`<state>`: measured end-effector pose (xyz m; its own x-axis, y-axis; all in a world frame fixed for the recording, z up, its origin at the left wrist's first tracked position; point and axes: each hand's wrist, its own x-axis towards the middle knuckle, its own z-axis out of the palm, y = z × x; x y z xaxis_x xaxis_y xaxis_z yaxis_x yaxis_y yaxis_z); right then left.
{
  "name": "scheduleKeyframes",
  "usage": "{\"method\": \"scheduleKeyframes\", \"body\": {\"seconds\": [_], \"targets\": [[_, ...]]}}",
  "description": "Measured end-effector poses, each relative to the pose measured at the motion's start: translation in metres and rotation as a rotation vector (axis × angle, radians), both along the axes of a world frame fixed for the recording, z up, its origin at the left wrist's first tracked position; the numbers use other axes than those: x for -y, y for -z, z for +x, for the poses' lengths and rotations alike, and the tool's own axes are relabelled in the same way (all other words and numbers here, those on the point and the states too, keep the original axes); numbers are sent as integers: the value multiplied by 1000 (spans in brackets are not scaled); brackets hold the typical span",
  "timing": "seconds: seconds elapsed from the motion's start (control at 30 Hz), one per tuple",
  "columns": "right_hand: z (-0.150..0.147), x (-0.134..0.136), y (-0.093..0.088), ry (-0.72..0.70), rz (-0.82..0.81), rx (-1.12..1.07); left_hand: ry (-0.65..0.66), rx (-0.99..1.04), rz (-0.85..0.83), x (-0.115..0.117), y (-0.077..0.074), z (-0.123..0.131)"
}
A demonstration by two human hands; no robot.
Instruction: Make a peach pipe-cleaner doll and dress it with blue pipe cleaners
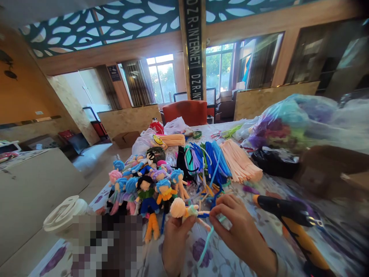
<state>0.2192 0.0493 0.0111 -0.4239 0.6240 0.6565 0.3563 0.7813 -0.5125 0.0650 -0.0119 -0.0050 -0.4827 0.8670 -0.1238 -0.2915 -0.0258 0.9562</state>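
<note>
A small peach pipe-cleaner doll (pixel 178 208) with a round bare head lies sideways between my hands. My left hand (pixel 176 234) is closed around its body, just below the head. With fingers pinched together, my right hand (pixel 232 221) grips the doll's leg end, where a blue pipe cleaner (pixel 204 216) shows. From near my right fingers a mint-green pipe cleaner (pixel 206 246) trails down over the flowered tablecloth (pixel 198 265). Behind the doll, several finished dolls (pixel 147 188) with blue, pink and black hair are heaped together.
Bundles of blue pipe cleaners (pixel 215 161) and peach pipe cleaners (pixel 240 161) lie behind my hands. A yellow-and-black glue gun (pixel 291 219) rests at the right. A lidded white cup (pixel 67 215) stands left. Plastic bags (pixel 300 119) and a brown box (pixel 325 173) crowd the right side.
</note>
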Motion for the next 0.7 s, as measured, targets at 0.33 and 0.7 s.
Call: {"method": "scheduleKeyframes", "body": {"seconds": [0.33,0.7], "targets": [[-3,3,0,-35,24,-38,72,-20,87,0,4,1],[-4,5,0,-47,24,-36,46,-51,30,-1,1,2]]}}
